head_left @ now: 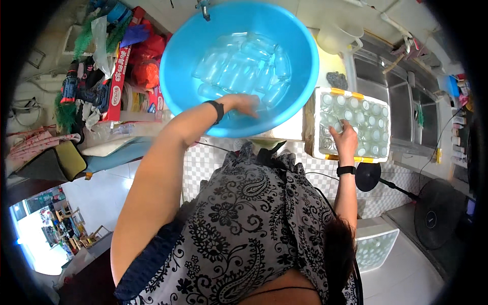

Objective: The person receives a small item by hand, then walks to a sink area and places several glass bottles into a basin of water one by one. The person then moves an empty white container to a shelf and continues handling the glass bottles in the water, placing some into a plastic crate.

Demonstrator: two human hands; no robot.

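Note:
A large blue basin [175, 76] holds several clear glass bottles [244, 63], lying on their sides in a heap. My left hand [245, 105] reaches over its near rim, close to the lowest bottles; motion smears the fingers, so their grip does not show. To the right stands a white foam box [317, 122] edged with yellow tape, packed with upright clear bottles [371, 120]. My right hand [346, 137] is at its left part, thumb and fingers closed around the top of a glass bottle [337, 127] among the others.
A tap [203, 9] juts over the basin's far rim. Behind the box are a pale jug [339, 35] and a metal sink [373, 73]. Bags, a red carton [121, 76] and a power drill [69, 86] crowd the left. A second bottle box [377, 249] and a black fan [439, 213] stand lower right.

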